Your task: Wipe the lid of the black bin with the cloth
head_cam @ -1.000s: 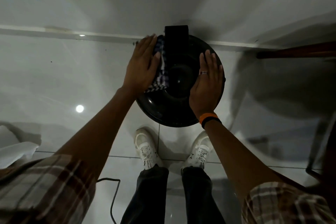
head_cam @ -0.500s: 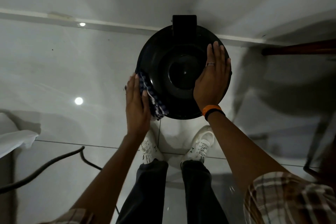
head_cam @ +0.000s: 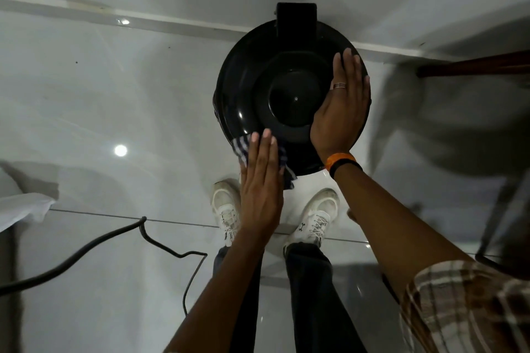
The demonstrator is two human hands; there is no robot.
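The round black bin lid shines below me, its hinge block at the far side by the wall. My left hand lies flat on a blue-and-white checked cloth, pressing it against the lid's near-left rim. Most of the cloth is hidden under the palm; a corner hangs off the rim. My right hand rests flat on the lid's right side, fingers together, with a ring and an orange-and-black wristband.
My two white shoes stand just in front of the bin on glossy white floor tiles. A black cable snakes across the floor at left. A white sheet is at the left edge, dark furniture legs at the right.
My left hand has slid the cloth around the lid's rim, from the far left down to the near-left edge. The right hand has stayed on the right side.
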